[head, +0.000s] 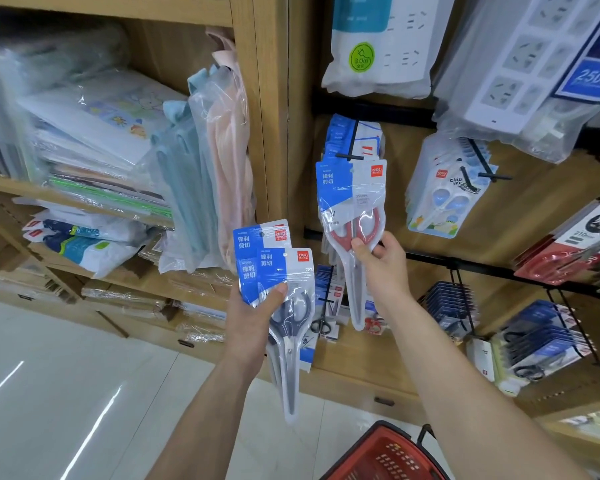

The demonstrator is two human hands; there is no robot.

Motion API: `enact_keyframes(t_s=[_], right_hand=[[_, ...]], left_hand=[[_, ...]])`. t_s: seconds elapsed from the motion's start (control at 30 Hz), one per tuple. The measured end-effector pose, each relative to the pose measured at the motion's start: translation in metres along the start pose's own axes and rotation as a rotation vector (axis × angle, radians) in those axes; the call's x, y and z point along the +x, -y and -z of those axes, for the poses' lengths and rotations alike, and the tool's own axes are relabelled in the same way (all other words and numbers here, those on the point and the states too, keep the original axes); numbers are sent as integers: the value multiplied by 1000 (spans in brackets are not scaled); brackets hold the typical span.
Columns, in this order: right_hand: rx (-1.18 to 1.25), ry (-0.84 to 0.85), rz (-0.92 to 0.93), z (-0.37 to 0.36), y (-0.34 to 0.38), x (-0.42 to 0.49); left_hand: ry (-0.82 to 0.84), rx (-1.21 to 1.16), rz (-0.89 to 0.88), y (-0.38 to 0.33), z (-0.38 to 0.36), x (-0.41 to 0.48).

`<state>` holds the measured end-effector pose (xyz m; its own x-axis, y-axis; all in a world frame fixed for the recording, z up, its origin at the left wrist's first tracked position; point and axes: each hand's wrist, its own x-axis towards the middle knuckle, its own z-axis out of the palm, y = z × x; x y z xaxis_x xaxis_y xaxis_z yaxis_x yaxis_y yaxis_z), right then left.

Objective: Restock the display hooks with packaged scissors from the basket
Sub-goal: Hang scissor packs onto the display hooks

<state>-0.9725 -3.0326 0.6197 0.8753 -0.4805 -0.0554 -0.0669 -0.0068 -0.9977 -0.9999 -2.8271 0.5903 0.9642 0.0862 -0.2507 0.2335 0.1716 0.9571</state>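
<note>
A red basket (385,455) is seen nearest, at the bottom edge. Above it, a fanned stack of grey-handled scissors packs (274,261) is gripped in the left hand (257,313), thumb across the front. Further on, a red-handled scissors pack (352,202) is pinched at its handles by the right hand (383,265). Its top is raised to the tip of a black hook (352,147), between a wooden post (274,133) and neighbouring packs (440,195). Whether it is threaded cannot be told.

Left grip (257,311), right grip (385,265), both clenched
</note>
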Motion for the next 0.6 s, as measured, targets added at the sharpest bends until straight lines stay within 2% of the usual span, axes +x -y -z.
enact_keyframes(t_s=[0.6], right_hand=[[-57, -25, 3, -14, 2, 18]], left_hand=[[5, 7, -3, 1, 0, -2]])
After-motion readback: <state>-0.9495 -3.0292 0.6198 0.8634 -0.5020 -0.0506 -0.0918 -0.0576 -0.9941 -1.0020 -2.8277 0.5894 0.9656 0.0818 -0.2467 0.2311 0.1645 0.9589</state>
